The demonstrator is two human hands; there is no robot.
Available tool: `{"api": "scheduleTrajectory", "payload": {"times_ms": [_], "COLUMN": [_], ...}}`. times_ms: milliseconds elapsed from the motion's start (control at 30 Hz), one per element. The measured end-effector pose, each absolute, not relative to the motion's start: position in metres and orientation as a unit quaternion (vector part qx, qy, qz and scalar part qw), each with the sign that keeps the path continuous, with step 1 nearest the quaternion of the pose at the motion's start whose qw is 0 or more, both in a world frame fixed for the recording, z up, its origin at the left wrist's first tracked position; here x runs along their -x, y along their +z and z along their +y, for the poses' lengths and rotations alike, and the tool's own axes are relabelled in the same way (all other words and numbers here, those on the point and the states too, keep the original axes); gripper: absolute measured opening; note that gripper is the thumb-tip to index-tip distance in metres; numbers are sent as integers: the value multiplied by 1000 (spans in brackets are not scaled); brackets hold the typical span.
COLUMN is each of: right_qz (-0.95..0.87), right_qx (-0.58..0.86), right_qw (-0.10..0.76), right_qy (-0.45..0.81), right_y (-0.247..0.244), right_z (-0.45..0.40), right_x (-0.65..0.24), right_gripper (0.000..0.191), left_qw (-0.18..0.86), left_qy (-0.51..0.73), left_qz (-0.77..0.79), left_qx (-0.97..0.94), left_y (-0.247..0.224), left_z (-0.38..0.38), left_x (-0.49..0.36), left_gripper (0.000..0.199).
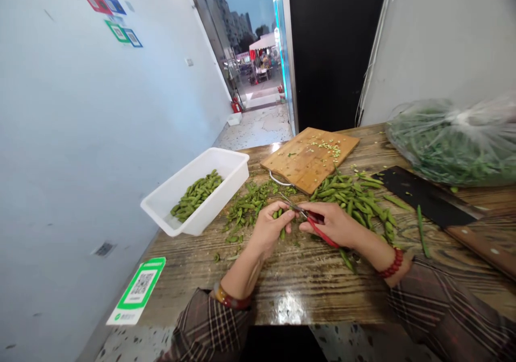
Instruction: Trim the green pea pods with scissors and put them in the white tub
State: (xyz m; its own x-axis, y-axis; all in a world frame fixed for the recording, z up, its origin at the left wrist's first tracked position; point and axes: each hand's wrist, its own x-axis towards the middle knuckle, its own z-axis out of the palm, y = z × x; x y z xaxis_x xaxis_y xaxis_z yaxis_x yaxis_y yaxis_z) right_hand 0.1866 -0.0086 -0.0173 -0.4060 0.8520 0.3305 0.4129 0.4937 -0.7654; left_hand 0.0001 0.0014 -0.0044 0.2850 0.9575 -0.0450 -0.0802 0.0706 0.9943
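L hand pinched on green pods, R hand wrapped round red scissors, both nearside of board. Risk: blades v. close to L fingertips, slip = nick. Loose bits L of board, could get dragged into white tub, farther L. Pod pile at board's R corner, R arm sweep may scatter it. Cleaver R of board, sleeve could snag handle; greens bag crowds same side.

hands 2 | scissors 1 | tub 1 | board 1 | cleaver 1 | bag 1
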Motion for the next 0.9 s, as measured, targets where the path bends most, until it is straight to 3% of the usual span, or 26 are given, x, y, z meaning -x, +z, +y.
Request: {"api": "scheduleTrajectory", "payload": {"times_ms": [500, 900], "right_qz": [-824, -771], "right_qx": [426, 475], "right_qw": [290, 371], "right_qy": [235, 208], "right_y": [-19, -23], "right_z": [-6, -3], "right_x": [-192, -196], "right_gripper": [26, 43], "left_qw": [578, 652], "left_qy": [411, 505], "left_qz": [455, 400], "left_qx": [-538, -399], "left_y": [-10, 1], "left_z": [7, 14], "left_x": [7, 13], "left_gripper": [33, 33]}}
